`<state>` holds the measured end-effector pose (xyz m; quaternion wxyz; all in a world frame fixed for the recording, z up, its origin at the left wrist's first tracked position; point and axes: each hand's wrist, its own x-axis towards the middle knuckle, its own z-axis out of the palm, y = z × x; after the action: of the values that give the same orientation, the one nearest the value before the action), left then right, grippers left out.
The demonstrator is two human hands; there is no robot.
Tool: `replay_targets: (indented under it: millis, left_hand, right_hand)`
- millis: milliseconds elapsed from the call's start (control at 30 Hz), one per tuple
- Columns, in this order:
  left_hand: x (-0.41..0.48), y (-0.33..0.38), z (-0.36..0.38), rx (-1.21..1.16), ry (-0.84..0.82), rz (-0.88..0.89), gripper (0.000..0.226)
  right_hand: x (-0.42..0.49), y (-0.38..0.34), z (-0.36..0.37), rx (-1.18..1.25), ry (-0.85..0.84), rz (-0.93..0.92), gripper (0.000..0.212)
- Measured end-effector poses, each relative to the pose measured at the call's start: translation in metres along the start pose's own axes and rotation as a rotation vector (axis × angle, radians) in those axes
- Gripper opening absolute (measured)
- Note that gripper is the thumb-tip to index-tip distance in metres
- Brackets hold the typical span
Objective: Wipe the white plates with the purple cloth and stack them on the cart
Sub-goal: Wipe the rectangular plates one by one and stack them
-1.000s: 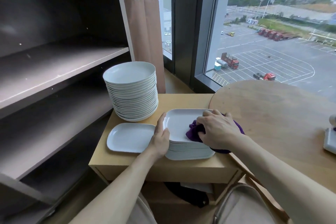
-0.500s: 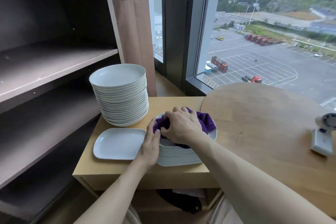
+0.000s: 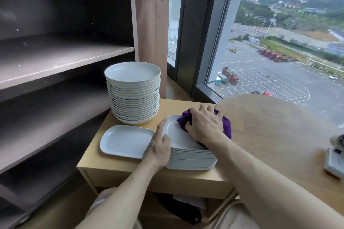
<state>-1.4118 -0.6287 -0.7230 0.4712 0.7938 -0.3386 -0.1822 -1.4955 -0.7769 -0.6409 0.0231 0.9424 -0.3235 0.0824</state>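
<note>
Head view shows your right hand (image 3: 204, 126) on the top plate (image 3: 175, 135) of the square plate stack (image 3: 191, 159), its fingers (image 3: 188, 125) curled into the bunched purple cloth (image 3: 226, 126) and gripping it against the plate's far right part. Your left hand (image 3: 158, 148) rests against the stack's left side, with the thumb stretched along the top plate's rim and the fingers laid loosely there, gripping nothing. The stack stands on the near right part of the low wooden table (image 3: 111, 165). Just left of it a single square plate (image 3: 124, 141) lies flat on the table, touching your left hand. Behind that plate a tall round plate stack (image 3: 133, 95) stands. The cart (image 3: 65, 55), with its dark shelves, stands to the left of the table. A round table (image 3: 279, 135) overlaps the low table's right edge, beside the window (image 3: 279, 61).
</note>
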Motion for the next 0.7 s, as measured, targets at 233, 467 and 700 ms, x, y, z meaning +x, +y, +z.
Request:
replay_targets:
  millis: [233,467,700]
  left_hand:
    - [0.000,0.000,0.002,-0.043,-0.001,-0.022,0.054]
    - [-0.009,0.013,-0.004,-0.143,-0.047,-0.072,0.055]
    - [-0.006,0.013,-0.009,-0.332,-0.130,-0.099,0.044]
  right_hand:
    - [-0.016,0.050,-0.016,-0.151,-0.074,0.054,0.032]
    - [-0.044,0.057,-0.023,-0.020,-0.227,-0.070,0.028]
    - [-0.037,0.023,-0.021,0.090,-0.264,-0.171,0.010]
